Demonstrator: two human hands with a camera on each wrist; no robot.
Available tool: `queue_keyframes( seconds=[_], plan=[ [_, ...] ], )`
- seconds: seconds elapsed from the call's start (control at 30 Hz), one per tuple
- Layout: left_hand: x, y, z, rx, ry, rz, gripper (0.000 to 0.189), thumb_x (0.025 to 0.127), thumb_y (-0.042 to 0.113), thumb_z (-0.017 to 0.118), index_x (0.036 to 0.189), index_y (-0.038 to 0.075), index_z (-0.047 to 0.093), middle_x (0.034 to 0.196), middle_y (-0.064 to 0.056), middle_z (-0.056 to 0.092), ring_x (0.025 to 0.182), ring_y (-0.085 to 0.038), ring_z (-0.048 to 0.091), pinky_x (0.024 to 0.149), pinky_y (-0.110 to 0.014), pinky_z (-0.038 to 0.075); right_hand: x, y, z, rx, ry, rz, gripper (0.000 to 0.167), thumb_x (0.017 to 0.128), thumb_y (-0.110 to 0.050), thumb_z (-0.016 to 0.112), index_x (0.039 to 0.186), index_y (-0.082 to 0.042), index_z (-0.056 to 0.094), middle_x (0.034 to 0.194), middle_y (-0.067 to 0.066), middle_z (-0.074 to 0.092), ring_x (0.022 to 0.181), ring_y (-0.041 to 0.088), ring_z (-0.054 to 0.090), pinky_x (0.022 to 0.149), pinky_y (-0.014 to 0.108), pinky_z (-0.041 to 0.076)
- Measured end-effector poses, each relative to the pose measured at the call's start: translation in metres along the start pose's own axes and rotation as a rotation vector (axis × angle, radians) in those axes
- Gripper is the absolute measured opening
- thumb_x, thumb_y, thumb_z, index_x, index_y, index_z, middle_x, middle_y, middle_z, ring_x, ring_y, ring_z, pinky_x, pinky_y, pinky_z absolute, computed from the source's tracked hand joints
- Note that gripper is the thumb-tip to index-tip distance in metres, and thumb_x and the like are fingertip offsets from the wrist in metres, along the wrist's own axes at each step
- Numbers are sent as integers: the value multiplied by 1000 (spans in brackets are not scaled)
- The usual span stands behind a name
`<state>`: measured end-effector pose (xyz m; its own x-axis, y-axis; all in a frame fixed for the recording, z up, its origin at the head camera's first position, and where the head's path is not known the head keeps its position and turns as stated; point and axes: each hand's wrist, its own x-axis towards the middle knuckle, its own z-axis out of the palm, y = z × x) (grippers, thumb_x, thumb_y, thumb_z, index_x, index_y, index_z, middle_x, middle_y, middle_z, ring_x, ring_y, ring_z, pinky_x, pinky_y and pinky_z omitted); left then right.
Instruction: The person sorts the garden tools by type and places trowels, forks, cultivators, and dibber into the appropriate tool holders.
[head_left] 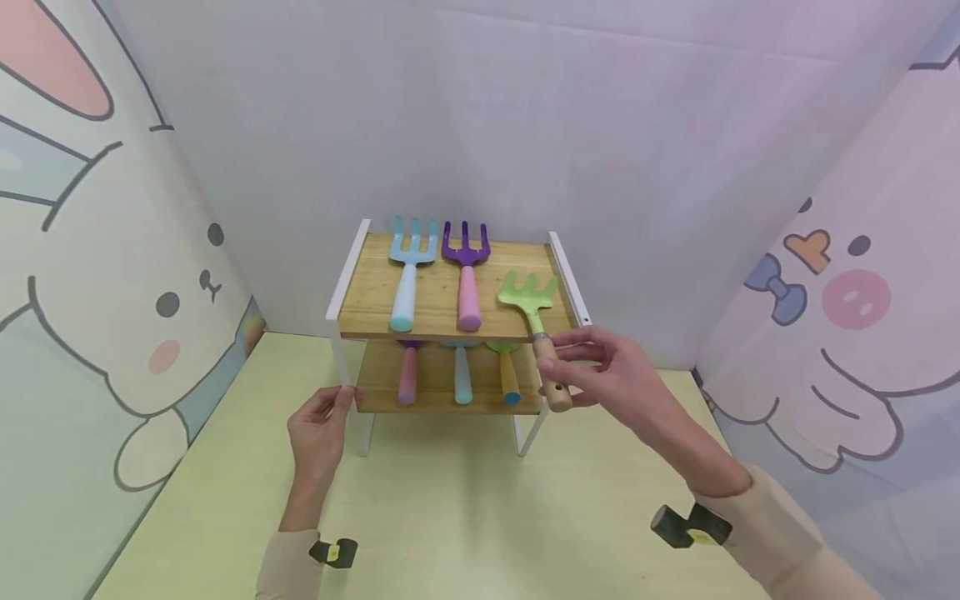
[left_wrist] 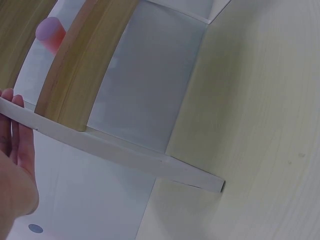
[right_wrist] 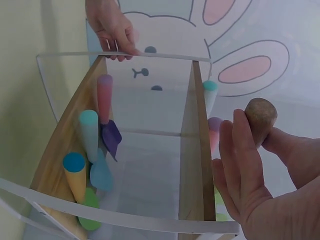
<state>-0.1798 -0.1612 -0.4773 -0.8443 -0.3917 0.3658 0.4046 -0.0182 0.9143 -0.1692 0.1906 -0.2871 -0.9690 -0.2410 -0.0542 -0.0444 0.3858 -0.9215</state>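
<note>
My right hand (head_left: 611, 371) pinches the wooden handle of a green garden hand fork (head_left: 528, 298), its tines tilted over the right front of the upper shelf (head_left: 435, 300). In the right wrist view, that handle's round end (right_wrist: 261, 114) shows between thumb and fingers. My left hand (head_left: 321, 425) holds the rack's white left post (left_wrist: 100, 140) at lower-shelf height. On the upper shelf lie a light blue hand fork (head_left: 406, 287) and a purple hand fork with a pink handle (head_left: 468, 292). Their handles point to the front.
On the lower shelf (head_left: 382, 400) lie several tools with pink (head_left: 407, 377), pale blue (head_left: 462, 377) and yellow handles (head_left: 508, 377). The rack stands on a pale wood-look table (head_left: 450, 517). Cloth walls with cartoon animals (head_left: 187, 308) enclose it on the sides and back.
</note>
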Motion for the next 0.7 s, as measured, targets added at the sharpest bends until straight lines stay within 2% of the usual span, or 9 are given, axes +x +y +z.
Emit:
queue_keyframes(
  seconds=[0.17,0.27,0.5,0.7],
  plan=[
    [3,-17,-3,-1,12,-16,13,97,-8,65,93,-20,65,84,5,76,83,-4,74,88,-15,52,4,-6,-1,-44,6,28,51,93,-31,79,130,-2,60,122,17,70,99,25,73,77,41,62],
    [3,-25,-5,2,20,-24,12,97,-7,65,93,-19,67,84,6,76,83,-4,74,89,-16,52,5,-11,-3,-85,3,17,53,93,-34,78,131,-1,60,123,19,69,101,26,73,78,40,62],
    [3,-27,-5,-7,14,-8,14,98,-3,66,93,-17,68,85,3,77,84,-7,74,88,-17,53,10,-24,-3,-202,12,-6,56,93,-40,77,132,-2,62,122,17,70,106,27,71,76,37,62],
    [4,-29,-6,-3,31,-37,14,98,-4,67,94,-18,67,85,3,77,84,-6,74,88,-16,52,17,-34,-3,-286,4,-57,52,95,-37,76,129,1,66,119,16,72,105,27,71,76,35,62]
  ],
)
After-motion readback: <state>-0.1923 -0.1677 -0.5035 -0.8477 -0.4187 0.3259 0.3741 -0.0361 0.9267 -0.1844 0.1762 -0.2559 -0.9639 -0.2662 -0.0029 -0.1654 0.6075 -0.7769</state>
